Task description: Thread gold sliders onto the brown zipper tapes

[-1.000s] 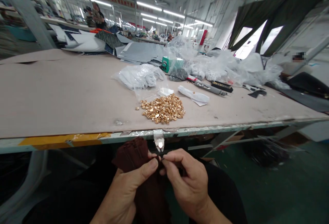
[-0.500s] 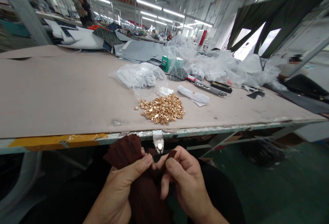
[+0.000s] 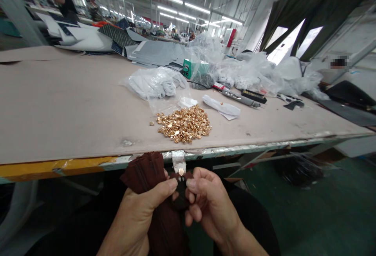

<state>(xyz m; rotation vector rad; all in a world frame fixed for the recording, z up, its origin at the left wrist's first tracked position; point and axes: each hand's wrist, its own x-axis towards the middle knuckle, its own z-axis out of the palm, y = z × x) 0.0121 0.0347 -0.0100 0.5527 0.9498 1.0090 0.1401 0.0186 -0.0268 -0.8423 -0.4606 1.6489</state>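
Note:
My left hand (image 3: 143,205) is closed around a bundle of dark brown zippers (image 3: 147,171), whose lengths hang down below it. Between thumb and finger it also pinches one end of brown zipper tape. The fingers of my right hand (image 3: 210,199) are pinched on the other side of that tape end. Just above the fingertips, a small gold zipper slider (image 3: 181,172) sits at the tip of a pale metal holder (image 3: 178,160) fixed to the table edge. The tape ends meet right below the slider; whether they are inside it I cannot tell. A pile of gold sliders (image 3: 185,124) lies on the table beyond.
A clear plastic bag (image 3: 158,83) lies behind the pile. To its right are a folded white paper (image 3: 221,107), a grey pen-like tool (image 3: 239,98), a black tray (image 3: 254,95) and scissors (image 3: 289,99). A green box (image 3: 195,68) stands farther back. Co-workers are in the background.
My right hand has moved slightly left, bringing the tape ends closer together below the holder. The slider at the holder's tip now looks gold and clearer. The view has shifted a little.

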